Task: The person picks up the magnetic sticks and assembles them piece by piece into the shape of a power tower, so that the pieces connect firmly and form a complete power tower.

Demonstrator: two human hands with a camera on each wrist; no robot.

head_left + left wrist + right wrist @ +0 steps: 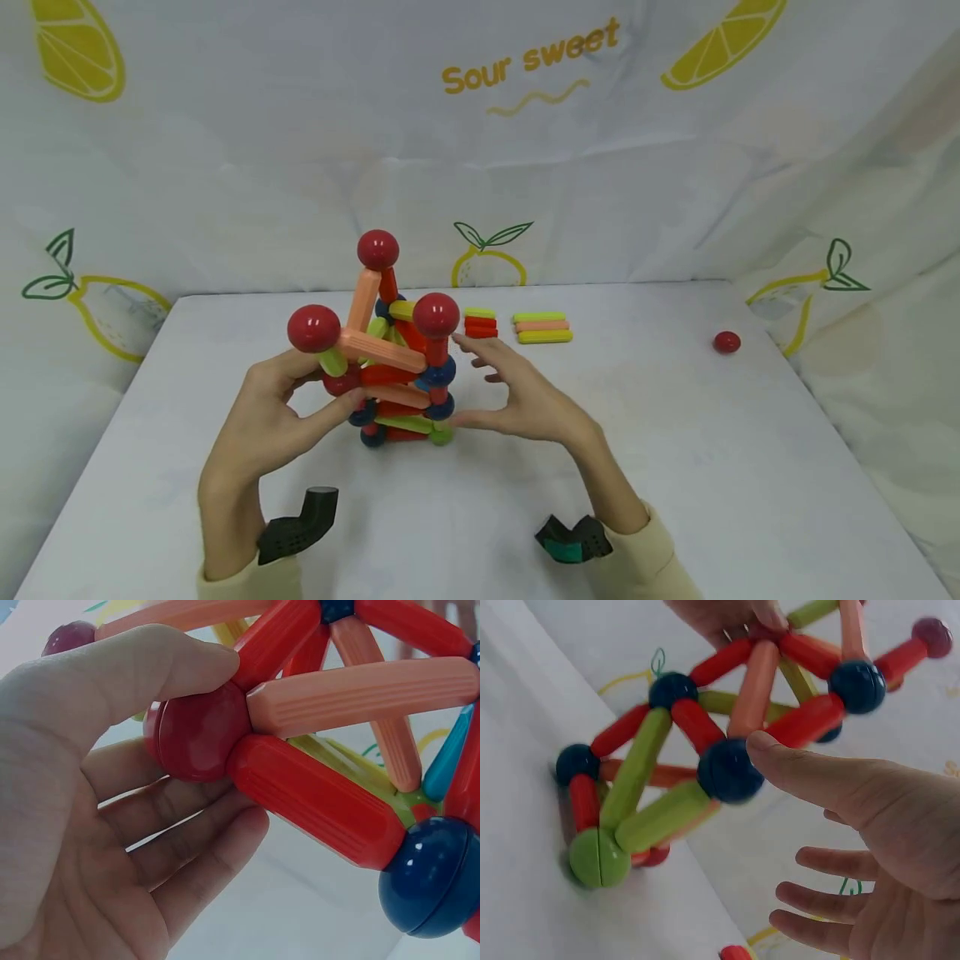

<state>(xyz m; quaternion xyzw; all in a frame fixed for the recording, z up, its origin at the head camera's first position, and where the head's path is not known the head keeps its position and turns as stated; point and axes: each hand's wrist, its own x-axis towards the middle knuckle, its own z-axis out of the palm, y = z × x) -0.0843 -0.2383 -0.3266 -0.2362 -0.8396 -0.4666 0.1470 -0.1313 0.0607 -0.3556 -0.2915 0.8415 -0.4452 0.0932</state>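
A tall structure of magnetic sticks and balls (382, 350) stands on the table, in red, peach, lime, yellow and blue. Three red balls top its uprights. On its left side, my left hand (273, 417) pinches a dark red ball (201, 735) joint between thumb and fingers. To the right of the structure is my right hand (532, 400), its fingers spread and nearly straight. In the right wrist view its thumb tip overlaps a blue ball (731, 771); I cannot tell if they touch. A lime green ball (600, 857) sits at the structure's base.
Behind the structure lie short red and lime sticks (481, 323). Beside them is a row of lime, peach and yellow sticks (543, 327). One loose red ball (727, 342) rests at the right of the white table (675, 467). A lemon-printed cloth (300, 167) hangs behind.
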